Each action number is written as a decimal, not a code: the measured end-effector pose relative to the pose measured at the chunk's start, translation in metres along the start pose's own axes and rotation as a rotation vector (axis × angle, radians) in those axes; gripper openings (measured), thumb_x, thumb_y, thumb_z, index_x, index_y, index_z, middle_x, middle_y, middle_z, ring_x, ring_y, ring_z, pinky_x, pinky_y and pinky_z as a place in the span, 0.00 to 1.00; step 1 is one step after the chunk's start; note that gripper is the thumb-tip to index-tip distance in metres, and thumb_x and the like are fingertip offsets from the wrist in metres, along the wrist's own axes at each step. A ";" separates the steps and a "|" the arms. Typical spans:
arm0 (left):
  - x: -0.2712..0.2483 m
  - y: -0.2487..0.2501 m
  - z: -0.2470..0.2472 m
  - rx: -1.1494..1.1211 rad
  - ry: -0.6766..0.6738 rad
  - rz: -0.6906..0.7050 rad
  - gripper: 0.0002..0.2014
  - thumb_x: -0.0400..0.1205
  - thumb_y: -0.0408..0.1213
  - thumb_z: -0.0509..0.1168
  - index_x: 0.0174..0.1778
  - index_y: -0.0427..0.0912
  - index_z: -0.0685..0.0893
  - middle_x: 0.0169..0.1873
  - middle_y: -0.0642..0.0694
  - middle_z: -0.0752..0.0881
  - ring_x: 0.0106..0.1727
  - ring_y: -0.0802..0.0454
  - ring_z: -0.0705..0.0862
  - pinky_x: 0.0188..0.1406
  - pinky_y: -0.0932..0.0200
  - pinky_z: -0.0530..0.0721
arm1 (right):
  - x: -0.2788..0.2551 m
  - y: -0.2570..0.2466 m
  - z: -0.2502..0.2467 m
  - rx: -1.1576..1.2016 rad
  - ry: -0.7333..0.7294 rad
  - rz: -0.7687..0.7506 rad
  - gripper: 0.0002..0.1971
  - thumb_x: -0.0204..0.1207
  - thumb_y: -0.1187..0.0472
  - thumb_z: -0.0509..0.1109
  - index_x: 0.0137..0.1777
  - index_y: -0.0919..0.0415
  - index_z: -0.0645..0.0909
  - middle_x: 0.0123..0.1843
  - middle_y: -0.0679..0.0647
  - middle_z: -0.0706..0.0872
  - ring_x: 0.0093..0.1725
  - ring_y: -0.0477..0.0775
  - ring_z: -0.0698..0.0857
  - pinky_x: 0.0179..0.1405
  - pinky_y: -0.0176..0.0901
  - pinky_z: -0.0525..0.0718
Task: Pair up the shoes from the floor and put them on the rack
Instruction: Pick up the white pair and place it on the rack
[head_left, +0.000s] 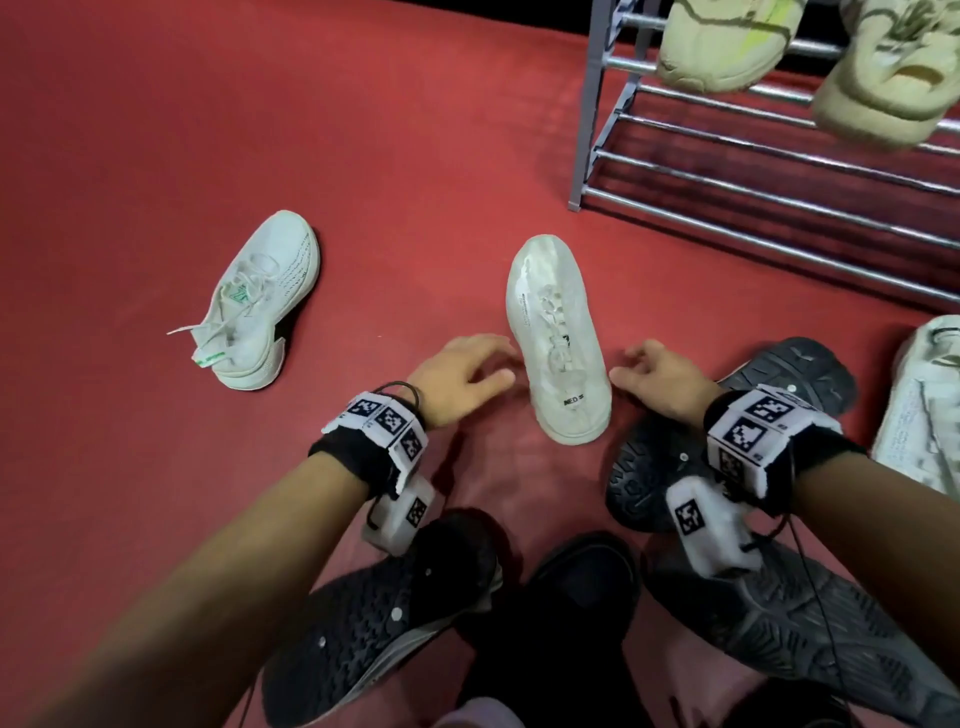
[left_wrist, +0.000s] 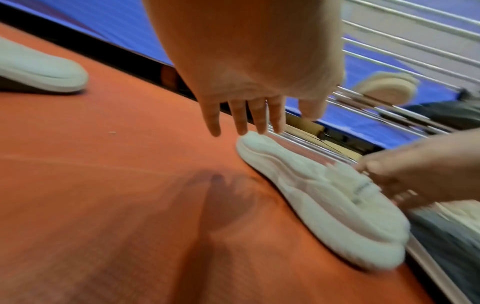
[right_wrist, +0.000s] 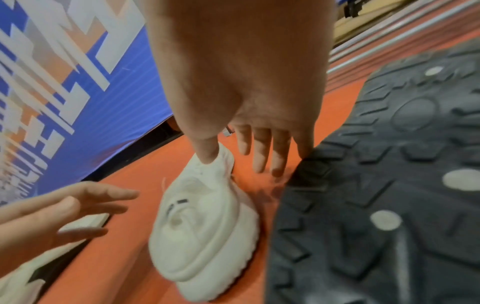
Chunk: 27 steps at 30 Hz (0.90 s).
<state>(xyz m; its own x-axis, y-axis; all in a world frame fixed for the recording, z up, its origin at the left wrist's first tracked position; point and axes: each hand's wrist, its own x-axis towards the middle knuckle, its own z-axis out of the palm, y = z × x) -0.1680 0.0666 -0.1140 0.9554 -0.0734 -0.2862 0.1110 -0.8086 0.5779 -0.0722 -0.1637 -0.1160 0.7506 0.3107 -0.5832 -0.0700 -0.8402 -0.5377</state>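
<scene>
- The white shoe (head_left: 558, 343) you are reaching for stands upright on its sole on the red floor (head_left: 415, 156), toe pointing away from you, heel nearest you, in front of the rack (head_left: 779, 171).
- Your left hand (head_left: 460, 376) hovers just beside the shoe's left flank with fingers loosely spread and holding nothing; from the head view the fingertips look very near the shoe, but you cannot tell whether they touch it.
- Your right hand (head_left: 657, 376) sits just beside the shoe's right flank near the heel, fingers spread and relaxed; in the right wrist view the thumb overlaps the shoe's collar, and contact there is unclear through the blur.
- A second white shoe with green trim (head_left: 254, 301) lies well apart to your left on the floor, its laces loose.
- Another pale shoe (head_left: 924, 405) lies at the right edge of the head view, partly cut off.
- Black shoes lie sole-up close to you: one (head_left: 727, 431) under your right wrist, another (head_left: 374, 618) below your left forearm.
- Two beige shoes (head_left: 727, 41) sit on the upper bars of the rack, at the far right.
</scene>
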 end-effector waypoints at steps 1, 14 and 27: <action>-0.004 -0.011 -0.007 -0.029 0.118 -0.052 0.21 0.82 0.48 0.57 0.69 0.44 0.76 0.70 0.47 0.76 0.73 0.47 0.70 0.68 0.62 0.62 | 0.001 -0.005 0.003 0.055 0.015 0.003 0.23 0.79 0.55 0.67 0.71 0.65 0.70 0.53 0.56 0.78 0.54 0.53 0.77 0.53 0.41 0.70; -0.069 -0.169 -0.099 0.164 0.671 -1.037 0.44 0.70 0.56 0.72 0.78 0.45 0.61 0.81 0.41 0.59 0.81 0.35 0.55 0.78 0.36 0.55 | 0.023 -0.038 0.053 0.422 0.134 0.081 0.52 0.46 0.32 0.65 0.74 0.49 0.60 0.67 0.55 0.80 0.67 0.61 0.79 0.72 0.59 0.73; -0.055 -0.177 -0.075 -0.060 0.844 -1.110 0.38 0.71 0.48 0.74 0.74 0.37 0.66 0.72 0.34 0.68 0.73 0.33 0.69 0.72 0.41 0.68 | 0.015 -0.025 0.035 0.457 0.032 0.060 0.30 0.81 0.52 0.63 0.81 0.51 0.58 0.68 0.47 0.77 0.60 0.46 0.76 0.59 0.32 0.71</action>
<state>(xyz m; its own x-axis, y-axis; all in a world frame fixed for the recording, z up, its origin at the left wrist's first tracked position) -0.2194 0.2573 -0.1429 0.2339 0.9688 -0.0818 0.9009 -0.1844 0.3929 -0.0823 -0.1222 -0.1322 0.7558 0.2477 -0.6062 -0.3908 -0.5723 -0.7210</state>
